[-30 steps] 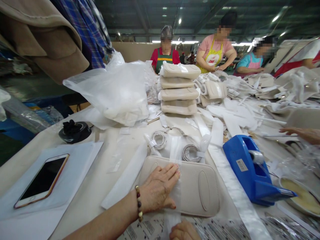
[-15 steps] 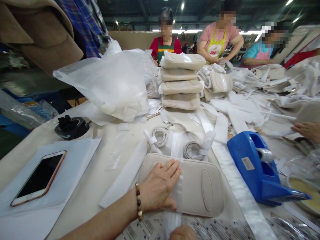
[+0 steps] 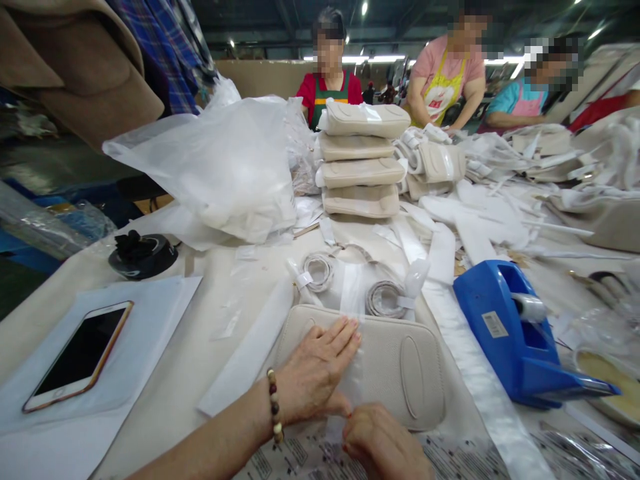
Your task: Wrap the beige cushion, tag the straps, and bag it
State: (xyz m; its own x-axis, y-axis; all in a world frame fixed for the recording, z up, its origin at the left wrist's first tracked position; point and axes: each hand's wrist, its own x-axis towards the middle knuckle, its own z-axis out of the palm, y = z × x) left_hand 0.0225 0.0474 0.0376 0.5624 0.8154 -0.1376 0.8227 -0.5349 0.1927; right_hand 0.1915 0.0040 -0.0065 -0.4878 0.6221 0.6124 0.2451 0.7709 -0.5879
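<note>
My left hand (image 3: 320, 363) lies flat on a beige handbag (image 3: 387, 360), fingers stretched out, pressing a translucent white strip (image 3: 353, 300) that wraps around the bag's middle. At the bag's lower edge, close to the left thumb, my right hand (image 3: 385, 440) is closed with its fingertips pinched on the strip's near end; the fingers partly hide it. A raised oval shape marks the bag's right side. Above the bag's top edge sit two rolled strap ends (image 3: 386, 299), bound in white wrapping. Printed plastic film (image 3: 455, 457) lies under the near edge.
A blue tape dispenser (image 3: 505, 333) stands to the right. On the left are a phone (image 3: 77, 353) on paper and a black tape roll (image 3: 143, 257). Wrapped bags (image 3: 363, 172) are stacked behind, beside a large plastic bag (image 3: 220, 167). Several people work across the table.
My right hand has moved up from the bottom edge of the view to the bag's lower edge, bringing the strip's end along. My left hand stays pressed on the bag.
</note>
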